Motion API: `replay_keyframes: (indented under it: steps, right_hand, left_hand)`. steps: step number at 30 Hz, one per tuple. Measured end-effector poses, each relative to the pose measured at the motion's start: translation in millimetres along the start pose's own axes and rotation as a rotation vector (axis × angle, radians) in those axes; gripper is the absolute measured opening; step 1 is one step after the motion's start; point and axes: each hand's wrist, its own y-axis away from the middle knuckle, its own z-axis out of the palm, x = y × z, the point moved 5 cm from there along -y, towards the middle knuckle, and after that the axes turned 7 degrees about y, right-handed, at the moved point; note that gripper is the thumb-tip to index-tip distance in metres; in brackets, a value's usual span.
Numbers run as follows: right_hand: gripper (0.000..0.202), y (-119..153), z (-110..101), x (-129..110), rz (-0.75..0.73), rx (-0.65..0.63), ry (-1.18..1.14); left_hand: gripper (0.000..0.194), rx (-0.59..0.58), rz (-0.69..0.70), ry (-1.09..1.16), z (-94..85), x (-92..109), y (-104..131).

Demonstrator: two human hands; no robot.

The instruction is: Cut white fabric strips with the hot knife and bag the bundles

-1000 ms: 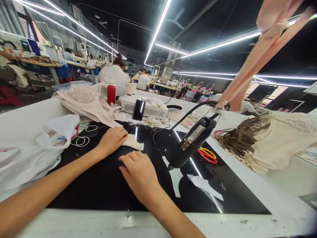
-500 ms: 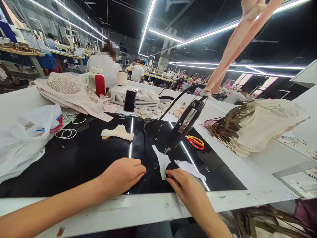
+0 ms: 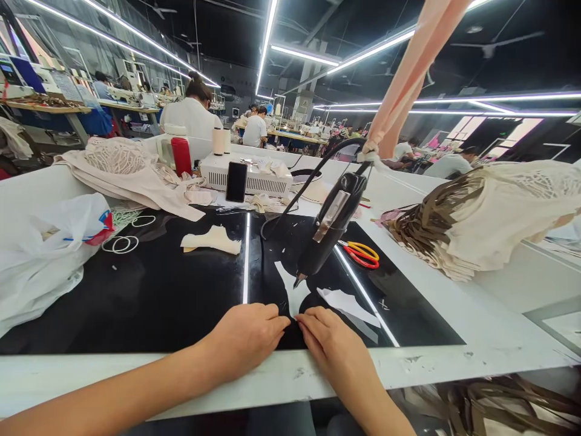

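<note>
A small white fabric piece (image 3: 296, 297) with curved sides lies on the black board (image 3: 136, 297). My left hand (image 3: 254, 336) is closed in a pinch at the near end of this piece. From the other side, my right hand (image 3: 333, 342) pinches the same end, fingertips almost meeting the left ones. Over the piece leans a black corded hand tool (image 3: 327, 227), its metal tip at the fabric and its top tied to a hanging pink cloth strip (image 3: 399, 79). Just right of it are more white fabric pieces (image 3: 349, 306).
Yellow-and-red handled scissors (image 3: 361, 254) lie right of the tool. A cream fabric stack (image 3: 211, 240) sits at the back of the board. Around it are a plastic bag (image 3: 49, 254), a phone (image 3: 236, 181), a vented white box (image 3: 267, 181) and piled garments (image 3: 499, 218). People sit beyond.
My left hand has moved right to the near end of the white fabric piece. My right hand stays closed there. The view has shifted slightly.
</note>
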Motion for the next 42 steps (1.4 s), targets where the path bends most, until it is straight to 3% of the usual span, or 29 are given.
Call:
replay_keyframes:
  steps: [9,15,21,30,42]
  right_hand:
    - [0.026,2.6,3.1,1.6,0.084,-0.051,-0.147]
    - [0.024,4.4,8.1,5.0,0.145,-0.061,-0.236]
    - [0.019,3.4,9.0,7.6,0.186,-0.059,-0.283]
    - [0.023,4.1,7.4,6.1,0.207,-0.077,-0.358]
    - [0.020,4.0,6.1,8.5,0.283,-0.103,-0.415]
  left_hand:
    - [0.024,0.014,-0.043,-0.019,9.0,-1.9,-1.3]
    - [0.020,0.005,-0.129,0.107,8.1,-4.1,-2.9]
    - [0.022,0.076,-0.088,0.107,4.9,-2.5,0.7]
    - [0.016,0.120,0.040,-0.104,7.8,4.2,2.6]
    - [0.015,0.121,0.036,-0.090,8.9,2.6,4.0]
